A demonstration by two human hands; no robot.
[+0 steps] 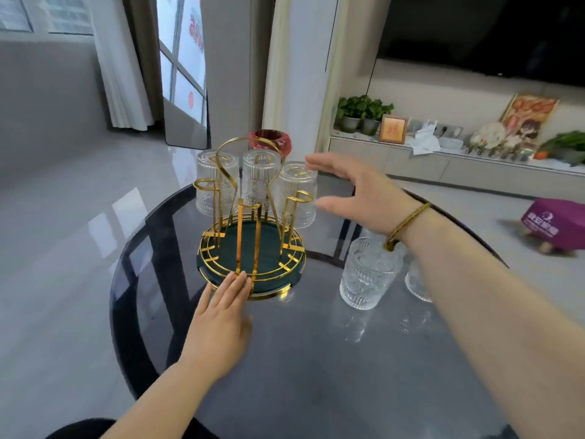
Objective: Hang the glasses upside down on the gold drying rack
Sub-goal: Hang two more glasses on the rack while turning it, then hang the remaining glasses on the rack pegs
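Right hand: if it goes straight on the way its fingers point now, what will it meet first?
Most likely the right-most hung glass on the gold drying rack. The right hand is open, fingers pointing left toward that glass, apparently just short of it; depth is unclear from one view.

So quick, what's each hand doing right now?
Left hand: open, fingertips on the gold drying rack base.
Right hand: open, empty, beside a hung glass.

Glossy gold metal rack (250,217), ribbed clear glasses (367,274).

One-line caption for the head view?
Left hand steadies gold rack; open right hand beside a hung glass.
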